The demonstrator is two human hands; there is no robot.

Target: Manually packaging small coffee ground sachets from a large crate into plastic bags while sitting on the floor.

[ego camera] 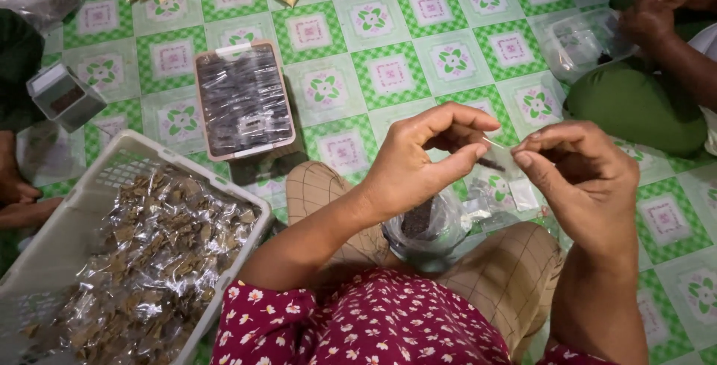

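Over green floral floor mat [388, 73]: left hand [414, 163], right hand [579, 174], fingers pinching small clear packet [500, 157]; white basket [112, 163] beside.

The small clear bag's [502, 162] contents (dark specks) are too small to identify; the basket [104, 186] runs off-frame.
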